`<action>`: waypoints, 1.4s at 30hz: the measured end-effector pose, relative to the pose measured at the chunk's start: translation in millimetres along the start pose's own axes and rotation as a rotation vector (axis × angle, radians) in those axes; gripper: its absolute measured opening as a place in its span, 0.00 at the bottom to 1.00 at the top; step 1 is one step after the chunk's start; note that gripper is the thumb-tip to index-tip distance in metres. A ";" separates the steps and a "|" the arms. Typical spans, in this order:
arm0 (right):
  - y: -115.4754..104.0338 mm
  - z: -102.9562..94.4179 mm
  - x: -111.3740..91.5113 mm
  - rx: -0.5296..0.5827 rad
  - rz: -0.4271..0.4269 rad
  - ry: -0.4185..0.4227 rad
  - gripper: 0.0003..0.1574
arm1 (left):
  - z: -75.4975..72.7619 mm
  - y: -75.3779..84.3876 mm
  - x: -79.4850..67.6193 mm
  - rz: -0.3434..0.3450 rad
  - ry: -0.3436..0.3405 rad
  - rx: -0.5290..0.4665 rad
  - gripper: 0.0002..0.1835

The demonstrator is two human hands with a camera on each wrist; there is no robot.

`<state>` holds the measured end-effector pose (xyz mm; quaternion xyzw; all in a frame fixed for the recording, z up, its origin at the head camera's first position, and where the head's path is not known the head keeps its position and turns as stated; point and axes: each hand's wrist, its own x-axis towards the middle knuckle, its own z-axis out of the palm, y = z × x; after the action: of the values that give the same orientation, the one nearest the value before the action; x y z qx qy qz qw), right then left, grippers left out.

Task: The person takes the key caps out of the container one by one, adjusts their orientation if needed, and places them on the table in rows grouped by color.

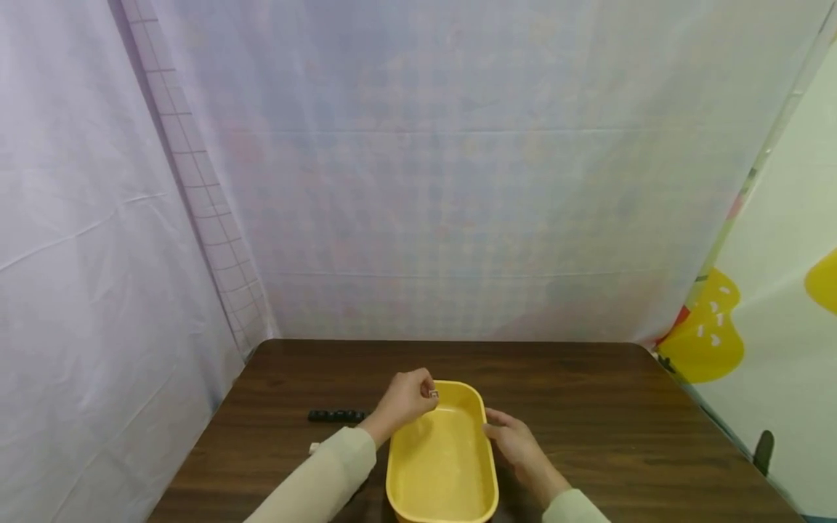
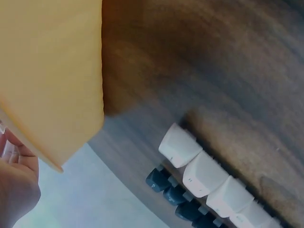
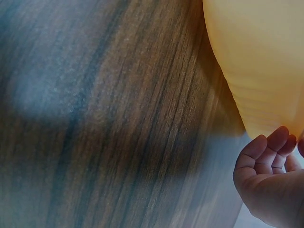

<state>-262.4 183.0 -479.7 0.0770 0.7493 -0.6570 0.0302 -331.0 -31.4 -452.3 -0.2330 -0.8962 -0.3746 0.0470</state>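
Observation:
A yellow plastic bin [image 1: 445, 465] stands on the brown table, its long side pointing away from me. Over its far left rim, my left hand [image 1: 407, 399] pinches a small white keycap [image 1: 434, 394] between thumb and fingers. My right hand [image 1: 519, 444] holds the bin's right rim, with bent fingers [image 3: 278, 137] against the outer wall in the right wrist view. Left of the bin, the left wrist view has a row of white keycaps [image 2: 204, 173] and a row of black keycaps [image 2: 187, 209] on dark strips. My left sleeve hides part of these rows in the head view.
The wood-grain table [image 1: 588, 407] extends to both sides of the bin. A pale curtain [image 1: 458, 181] hangs along its back edge, and white cloth [image 1: 98, 254] covers the left side. Yellow shapes mark the wall covering [image 1: 771, 407] on the right.

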 end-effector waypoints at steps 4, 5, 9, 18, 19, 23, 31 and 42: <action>-0.3 0.1 -0.1 0.020 0.008 -0.004 0.29 | 1.9 -0.4 -1.7 -0.007 -0.014 -0.061 0.05; -0.5 0.2 -0.1 0.023 0.009 -0.002 0.29 | 2.0 -0.4 -2.2 -0.009 -0.013 -0.079 0.05; -0.2 0.2 0.2 0.022 0.015 0.006 0.28 | 1.6 -2.0 -3.4 -0.014 0.004 -0.133 0.06; 0.8 0.6 0.9 0.006 0.000 0.013 0.28 | -1.6 -5.9 -5.9 -0.102 0.002 -0.301 0.07; 0.8 0.6 1.0 0.003 -0.001 0.014 0.28 | -1.7 -6.0 -6.3 -0.105 0.001 -0.314 0.07; 1.0 0.4 1.4 0.002 -0.001 0.014 0.28 | -1.4 -6.1 -7.5 -0.102 -0.002 -0.343 0.06; 1.6 -1.4 1.9 -0.024 -0.005 0.013 0.28 | -9.5 -7.4 -10.8 -0.058 0.010 -0.297 0.12; 0.6 -1.2 0.2 0.019 0.002 -0.002 0.29 | -63.4 -49.2 -45.6 -0.079 0.064 -0.224 0.16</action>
<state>-262.5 184.3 -480.1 0.0774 0.7430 -0.6640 0.0309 -318.6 -122.8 -450.8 -0.1895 -0.8552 -0.4812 0.0344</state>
